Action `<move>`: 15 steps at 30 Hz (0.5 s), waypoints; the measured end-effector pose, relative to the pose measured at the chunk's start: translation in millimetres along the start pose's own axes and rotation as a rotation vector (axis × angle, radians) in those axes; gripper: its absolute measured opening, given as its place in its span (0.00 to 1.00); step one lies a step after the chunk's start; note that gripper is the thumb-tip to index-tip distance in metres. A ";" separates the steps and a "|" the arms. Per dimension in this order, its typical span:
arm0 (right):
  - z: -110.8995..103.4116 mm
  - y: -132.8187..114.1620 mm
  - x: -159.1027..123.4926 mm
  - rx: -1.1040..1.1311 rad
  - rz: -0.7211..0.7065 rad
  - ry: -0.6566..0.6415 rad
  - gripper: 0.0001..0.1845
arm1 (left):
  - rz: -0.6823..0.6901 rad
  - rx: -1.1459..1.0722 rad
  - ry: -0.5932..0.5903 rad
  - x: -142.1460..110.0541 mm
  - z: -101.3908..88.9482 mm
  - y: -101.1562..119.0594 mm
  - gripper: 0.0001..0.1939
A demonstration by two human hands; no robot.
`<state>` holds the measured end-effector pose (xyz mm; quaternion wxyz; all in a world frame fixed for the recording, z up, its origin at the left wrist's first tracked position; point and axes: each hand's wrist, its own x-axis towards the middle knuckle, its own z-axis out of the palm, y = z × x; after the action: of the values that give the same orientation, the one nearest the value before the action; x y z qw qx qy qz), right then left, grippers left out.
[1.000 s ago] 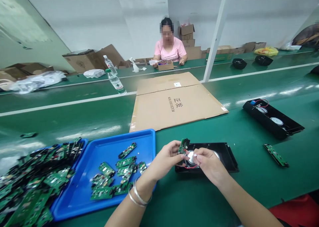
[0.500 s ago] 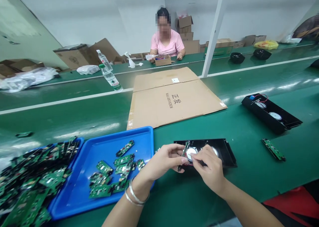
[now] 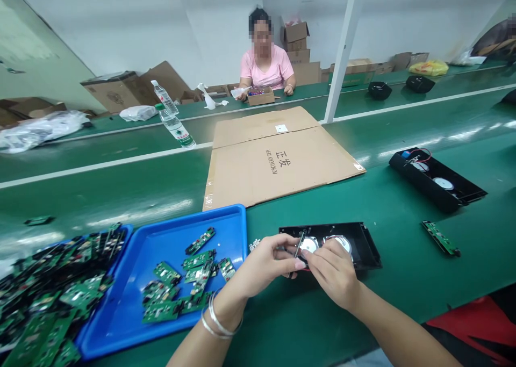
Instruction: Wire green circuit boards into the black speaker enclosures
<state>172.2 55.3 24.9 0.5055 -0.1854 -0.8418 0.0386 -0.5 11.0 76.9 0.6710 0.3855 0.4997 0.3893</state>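
Note:
A black speaker housing [image 3: 367, 251] lies on the green bench with two round silver speakers inside, the left one [image 3: 309, 244] partly covered by fingers. Over its left end, my left hand [image 3: 268, 264] grips a narrow circuit board [image 3: 299, 243], tilted up on its edge. My right hand [image 3: 334, 273] is closed in a pinch beside that board, above the housing; whatever lies between its fingertips is too small or hidden to make out. A bit of red wire shows beneath the hands.
Left of my hands, a blue tray [image 3: 244, 222] holds several circuit boards; a heaped pile [image 3: 52, 281] lies beyond. To the right are a loose board [image 3: 440, 238] and another black housing [image 3: 439, 181]. Flattened cardboard [image 3: 250, 168] lies ahead. A person [image 3: 268, 66] sits opposite.
My right hand has shifted slightly left, its fingertips closer to the board in my left hand. The whole view has moved a little.

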 end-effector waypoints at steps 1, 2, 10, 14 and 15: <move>-0.6 0.3 -0.7 0.004 0.004 -0.012 0.12 | 0.010 0.001 -0.010 -0.1 -0.4 -1.1 0.18; -1.3 0.5 -1.2 0.009 0.009 -0.019 0.13 | 0.011 -0.003 -0.023 -0.1 -0.9 -1.9 0.18; -1.5 -2.1 -1.6 0.102 0.061 0.036 0.17 | 0.008 -0.008 -0.066 -1.4 0.5 1.5 0.16; 1.0 -2.2 -1.6 0.105 0.067 0.006 0.14 | 0.047 0.089 -0.030 -2.8 0.7 2.0 0.16; -0.3 -1.6 0.1 0.123 0.077 -0.028 0.12 | 0.060 0.133 -0.012 -3.4 -0.5 2.6 0.18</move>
<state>172.0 53.8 25.5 0.5024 -0.1856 -0.8369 0.1124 -2.0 9.1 80.4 0.6347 0.4463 0.5088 0.3730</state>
